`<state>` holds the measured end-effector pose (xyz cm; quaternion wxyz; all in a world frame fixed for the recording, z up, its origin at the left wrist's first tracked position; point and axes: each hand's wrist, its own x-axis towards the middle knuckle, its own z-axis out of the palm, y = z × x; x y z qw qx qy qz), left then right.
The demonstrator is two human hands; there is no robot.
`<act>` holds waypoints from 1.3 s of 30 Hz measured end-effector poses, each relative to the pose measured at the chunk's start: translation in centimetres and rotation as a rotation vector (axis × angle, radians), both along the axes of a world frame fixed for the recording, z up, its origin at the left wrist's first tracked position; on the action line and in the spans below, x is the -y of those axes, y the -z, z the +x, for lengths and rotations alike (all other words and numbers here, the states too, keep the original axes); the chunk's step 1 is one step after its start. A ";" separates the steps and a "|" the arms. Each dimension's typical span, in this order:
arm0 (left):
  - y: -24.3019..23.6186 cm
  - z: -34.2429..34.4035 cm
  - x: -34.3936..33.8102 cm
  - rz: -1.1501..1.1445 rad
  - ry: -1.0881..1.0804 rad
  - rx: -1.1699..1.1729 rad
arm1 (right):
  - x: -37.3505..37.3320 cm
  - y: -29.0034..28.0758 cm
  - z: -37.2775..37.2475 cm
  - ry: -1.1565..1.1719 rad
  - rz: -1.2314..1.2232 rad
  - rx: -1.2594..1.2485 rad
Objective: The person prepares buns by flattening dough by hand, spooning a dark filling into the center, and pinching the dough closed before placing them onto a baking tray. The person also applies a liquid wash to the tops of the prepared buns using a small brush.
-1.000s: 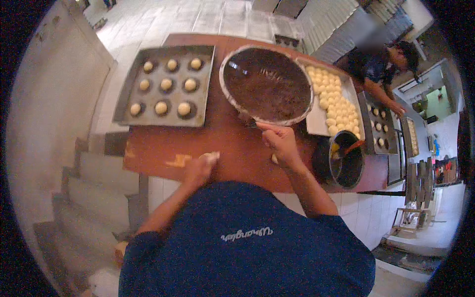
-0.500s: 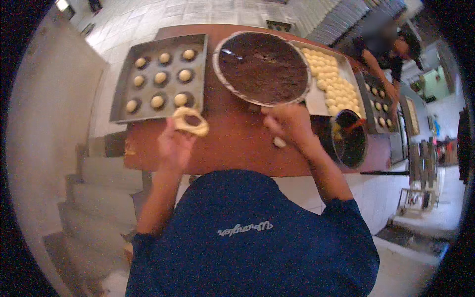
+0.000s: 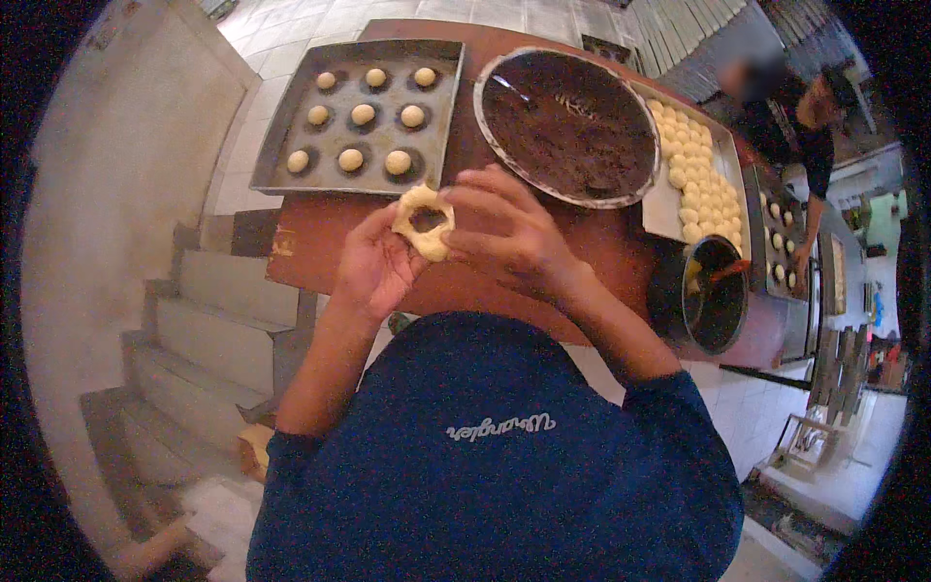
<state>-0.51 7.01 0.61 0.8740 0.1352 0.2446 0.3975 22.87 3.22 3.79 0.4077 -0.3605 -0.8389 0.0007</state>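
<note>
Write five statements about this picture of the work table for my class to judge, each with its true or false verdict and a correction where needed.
1. The left hand holds a piece of dough. True.
2. The leftmost tray carries nine dough balls. True.
3. The piece of dough is a closed ball. False: it is open around a dark centre.
4. The round basin contains a dark brown mass. True.
5. The right hand is inside the round basin. False: it is at the piece of dough.

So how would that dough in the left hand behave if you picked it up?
The dough would probably feel soft and floppy, judging by its uneven rim. It's likely light, being small enough for the left hand to hold. The dark filling might spill if tipped, since the top is open.
</note>
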 end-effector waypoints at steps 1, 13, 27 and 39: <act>0.7 0.3 0.9 0.124 0.063 -0.124 | 0.5 2.3 -0.7 -0.013 -0.058 -0.082; -1.0 2.6 6.8 1.027 0.084 -1.179 | 4.7 4.4 -1.6 0.109 -0.493 -0.501; 3.4 5.7 7.1 0.196 0.111 -0.484 | 5.8 4.6 3.7 0.032 -0.623 -0.284; 2.5 9.7 8.6 0.523 -0.195 -0.387 | 8.3 3.0 -0.2 0.035 -0.533 -0.551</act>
